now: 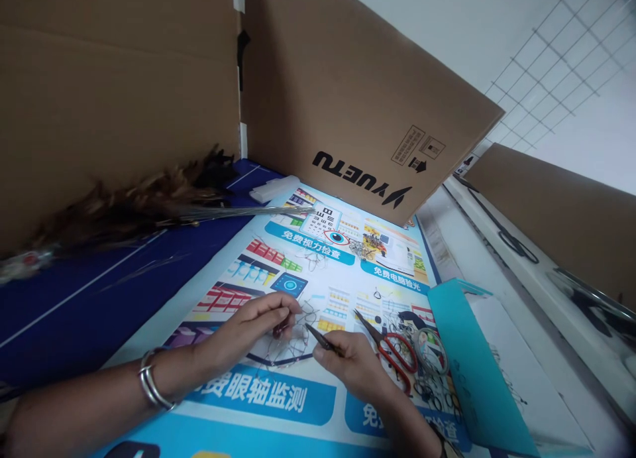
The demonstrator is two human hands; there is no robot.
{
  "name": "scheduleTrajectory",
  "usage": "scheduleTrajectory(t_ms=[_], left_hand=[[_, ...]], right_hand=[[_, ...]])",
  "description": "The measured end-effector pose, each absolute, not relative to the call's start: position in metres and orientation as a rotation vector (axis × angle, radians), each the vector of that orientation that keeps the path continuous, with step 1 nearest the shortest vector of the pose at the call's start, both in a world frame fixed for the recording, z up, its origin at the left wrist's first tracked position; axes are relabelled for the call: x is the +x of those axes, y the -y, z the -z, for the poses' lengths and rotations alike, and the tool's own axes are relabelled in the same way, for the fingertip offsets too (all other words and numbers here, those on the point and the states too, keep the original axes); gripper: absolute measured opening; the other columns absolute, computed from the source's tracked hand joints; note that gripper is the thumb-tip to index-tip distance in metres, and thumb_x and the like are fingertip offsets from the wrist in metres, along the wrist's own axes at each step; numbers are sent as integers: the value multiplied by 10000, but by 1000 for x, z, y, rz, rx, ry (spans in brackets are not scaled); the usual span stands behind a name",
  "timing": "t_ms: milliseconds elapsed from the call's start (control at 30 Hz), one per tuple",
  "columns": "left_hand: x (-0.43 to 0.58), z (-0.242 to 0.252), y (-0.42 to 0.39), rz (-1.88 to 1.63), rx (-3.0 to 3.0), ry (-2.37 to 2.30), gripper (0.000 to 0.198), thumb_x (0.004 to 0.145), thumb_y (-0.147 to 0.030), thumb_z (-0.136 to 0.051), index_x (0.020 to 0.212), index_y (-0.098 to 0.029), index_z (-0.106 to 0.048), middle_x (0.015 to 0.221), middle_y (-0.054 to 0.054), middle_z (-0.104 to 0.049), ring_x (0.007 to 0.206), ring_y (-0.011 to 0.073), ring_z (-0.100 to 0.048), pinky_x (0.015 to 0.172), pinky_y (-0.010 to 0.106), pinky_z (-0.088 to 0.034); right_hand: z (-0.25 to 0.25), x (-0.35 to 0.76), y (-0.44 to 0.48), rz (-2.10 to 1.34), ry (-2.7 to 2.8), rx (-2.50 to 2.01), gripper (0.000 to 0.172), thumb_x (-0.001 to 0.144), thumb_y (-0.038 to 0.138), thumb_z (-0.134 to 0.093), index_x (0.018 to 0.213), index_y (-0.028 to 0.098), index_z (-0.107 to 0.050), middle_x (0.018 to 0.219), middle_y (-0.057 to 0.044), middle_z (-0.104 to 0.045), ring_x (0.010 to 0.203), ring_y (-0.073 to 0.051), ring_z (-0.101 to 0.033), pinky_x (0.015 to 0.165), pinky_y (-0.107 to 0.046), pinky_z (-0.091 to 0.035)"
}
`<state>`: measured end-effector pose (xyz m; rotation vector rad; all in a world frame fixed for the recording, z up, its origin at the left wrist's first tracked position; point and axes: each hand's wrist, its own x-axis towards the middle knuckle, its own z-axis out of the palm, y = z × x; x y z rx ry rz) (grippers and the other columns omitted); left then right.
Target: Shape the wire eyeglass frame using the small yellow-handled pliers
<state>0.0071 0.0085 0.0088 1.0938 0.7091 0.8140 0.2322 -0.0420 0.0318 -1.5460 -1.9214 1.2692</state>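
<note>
My left hand (271, 315) is closed in a pinch over the middle of the printed sheet, with a thin wire (304, 312) at its fingertips. Small dark red spots show by its curled fingers; what they are I cannot make out. My right hand (348, 362) is wrapped round a dark tool with a narrow pointed tip, which looks like needle-nose pliers (318, 337). That tip points toward the left fingers. Beneath both hands lies a loose tangle of fine wire (291, 348). Just right of my right hand are scissors (392, 352) with red handles.
A coil of wire (431, 350) and several small dark loops lie beyond the scissors, beside an open teal box (477, 372). Brown feathers (134, 206) and long thin wires (223, 212) lie at left. Cardboard panels (348, 80) wall the back and left.
</note>
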Motion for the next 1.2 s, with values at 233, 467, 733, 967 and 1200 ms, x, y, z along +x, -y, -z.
scheduleTrajectory(t_ms=[233,467,733,967,1200], left_hand=[[7,-8,-9,-816,1088,-704,198,905,-366,-545,923,-192,-638,729,-3,-615,692,172,-546,661,294,-410],[7,-5,-9,-834,1097,-667,171,911,-337,-538,932,-199,-636,738,-2,-614,692,169,-535,662,298,-410],[5,-5,-9,-828,1154,-650,154,879,-313,-601,991,-210,-623,813,1,-616,730,162,-560,670,282,-428],[9,-1,-9,-768,1172,-735,194,837,-350,-655,957,-202,-620,770,-7,-602,737,170,-579,654,279,-436],[11,-1,-11,-701,1209,-713,191,850,-368,-640,873,-185,-592,685,-19,-613,622,137,-533,584,253,-383]], right_hand=[[-29,234,42,-1238,1959,-1546,358,907,397,-543,648,187,-414,627,46,-348,592,-91,-312,522,-236,-212],[-30,233,40,-1266,1908,-1537,362,900,405,-553,648,187,-412,623,48,-335,589,-90,-306,515,-237,-203],[-32,233,40,-1333,1836,-1512,352,894,441,-556,673,179,-478,622,46,-370,590,-94,-326,518,-228,-240],[-35,231,41,-1310,1842,-1525,385,886,473,-555,657,182,-449,623,47,-353,590,-91,-318,518,-229,-227],[-28,234,42,-1329,1856,-1527,397,887,468,-555,643,189,-415,610,48,-331,587,-91,-303,502,-222,-210]])
